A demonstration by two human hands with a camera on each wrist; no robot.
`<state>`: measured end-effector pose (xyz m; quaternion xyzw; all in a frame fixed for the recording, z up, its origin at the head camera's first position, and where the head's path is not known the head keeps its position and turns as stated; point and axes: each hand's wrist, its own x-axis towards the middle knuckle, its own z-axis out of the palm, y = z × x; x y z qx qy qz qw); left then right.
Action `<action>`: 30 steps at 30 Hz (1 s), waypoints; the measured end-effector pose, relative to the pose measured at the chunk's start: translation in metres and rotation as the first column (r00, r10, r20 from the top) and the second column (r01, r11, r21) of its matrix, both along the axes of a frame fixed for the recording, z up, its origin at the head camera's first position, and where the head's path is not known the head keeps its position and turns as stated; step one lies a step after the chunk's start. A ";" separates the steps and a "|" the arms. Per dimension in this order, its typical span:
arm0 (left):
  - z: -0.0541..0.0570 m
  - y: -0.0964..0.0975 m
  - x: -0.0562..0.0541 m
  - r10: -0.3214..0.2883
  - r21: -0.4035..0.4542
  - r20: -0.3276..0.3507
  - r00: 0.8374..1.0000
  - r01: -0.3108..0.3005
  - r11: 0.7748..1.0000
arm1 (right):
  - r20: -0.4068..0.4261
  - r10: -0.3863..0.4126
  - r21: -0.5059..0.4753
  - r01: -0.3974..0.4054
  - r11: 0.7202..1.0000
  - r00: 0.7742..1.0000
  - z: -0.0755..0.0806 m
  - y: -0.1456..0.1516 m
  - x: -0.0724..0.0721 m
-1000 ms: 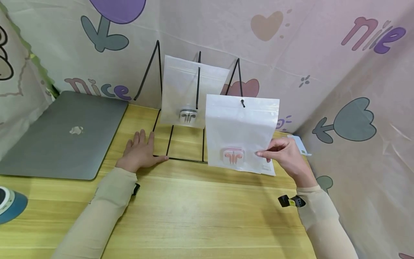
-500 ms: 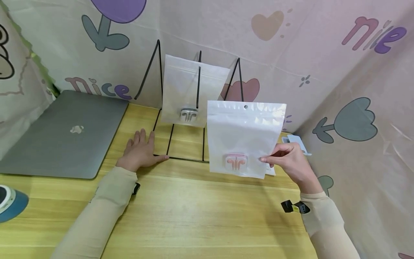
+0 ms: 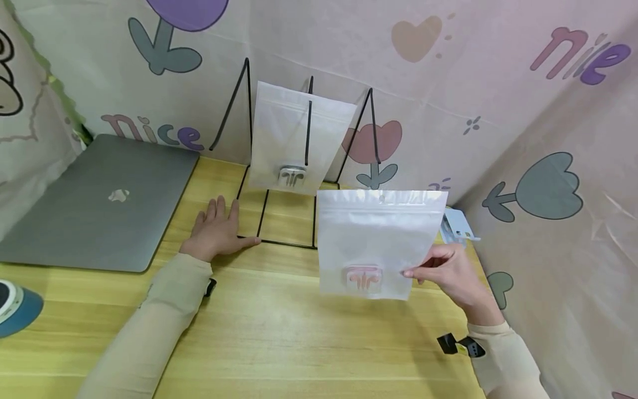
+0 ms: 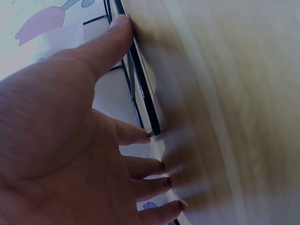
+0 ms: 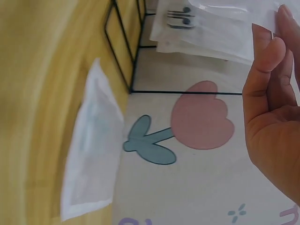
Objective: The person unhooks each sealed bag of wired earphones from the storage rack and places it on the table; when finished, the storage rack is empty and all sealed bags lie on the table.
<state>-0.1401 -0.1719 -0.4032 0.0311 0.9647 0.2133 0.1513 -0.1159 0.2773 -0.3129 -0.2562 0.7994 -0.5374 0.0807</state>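
My right hand (image 3: 451,277) pinches the lower right edge of a white zip bag (image 3: 379,238), which stands upright in front of the rack's right hook. Pink earphones (image 3: 364,279) in a clear case show through the bag's lower part. A black wire display rack (image 3: 289,244) stands at the back of the table, and a second white zip bag (image 3: 299,130) with dark earphones (image 3: 292,177) hangs on its middle hook. With fingers spread, my left hand (image 3: 213,233) rests at the rack's front left corner; in the left wrist view its thumb (image 4: 115,42) lies along the black bar.
A closed grey laptop (image 3: 104,205) lies to the left, with a blue round object (image 3: 22,313) in front of it. Near the right wall is a pale package (image 3: 457,224). A patterned cloth (image 3: 319,33) hangs behind the table (image 3: 299,343).
The bag with pink earphones has come off the right hook and moved toward me and down, with my right hand holding it. My left hand stays in place.
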 end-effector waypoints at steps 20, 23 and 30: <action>0.001 0.000 0.000 0.002 0.000 -0.003 1.000 -0.002 1.000 | 0.146 -0.075 0.134 0.056 0.989 0.986 -0.041 0.053 0.026; 0.001 -0.001 0.000 0.003 0.002 0.000 1.000 -0.003 1.000 | 0.194 -0.109 0.141 0.082 0.987 0.975 -0.047 0.064 0.028; 0.003 0.000 0.001 0.001 0.008 0.000 1.000 -0.001 1.000 | 0.269 -0.142 0.173 0.097 0.980 0.953 -0.066 0.089 0.035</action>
